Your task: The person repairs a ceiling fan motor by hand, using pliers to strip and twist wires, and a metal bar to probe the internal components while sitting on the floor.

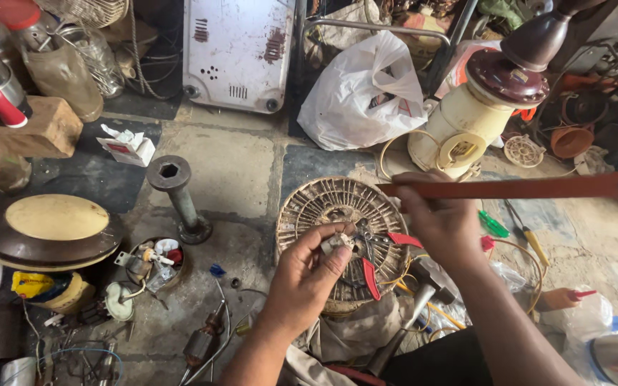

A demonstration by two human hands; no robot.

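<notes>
Right hand [438, 214] grips a long, flat reddish-brown strip [538, 187], axis near horizontal, pointing right. Left hand [309, 275] pinches a small pale part [336, 243], possibly a connector.

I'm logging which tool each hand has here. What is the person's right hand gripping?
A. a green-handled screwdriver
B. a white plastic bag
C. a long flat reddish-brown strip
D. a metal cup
C: the right hand pinches one end of the long flat reddish-brown strip, which runs out to the right edge of the view.
</notes>
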